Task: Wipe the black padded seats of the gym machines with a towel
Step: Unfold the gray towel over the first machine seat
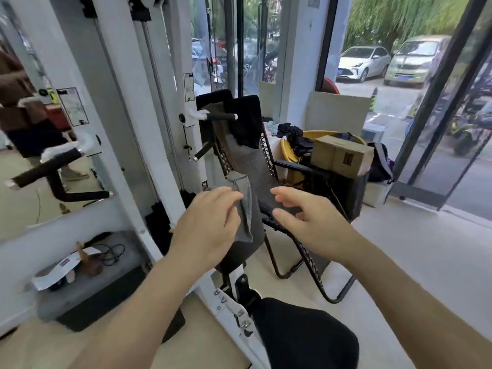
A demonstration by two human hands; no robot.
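Note:
A grey towel (pixel 245 206) lies folded against the upright back pad (pixel 241 254) of a white gym machine. My left hand (pixel 207 225) presses the towel onto that pad with flat fingers. My right hand (pixel 303 219) hovers open just to the right of the pad, fingers spread, touching nothing that I can see. The machine's black padded seat (pixel 303 334) sits below, near the bottom edge of the view.
A folding mesh chair (pixel 255 161) draped with dark clothes stands behind the pad. Beside it are a yellow tub (pixel 288 153) and a cardboard box (pixel 340 155). Black machine handles (pixel 48 169) stick out at left. A person stands at far left. Glass doors are at right.

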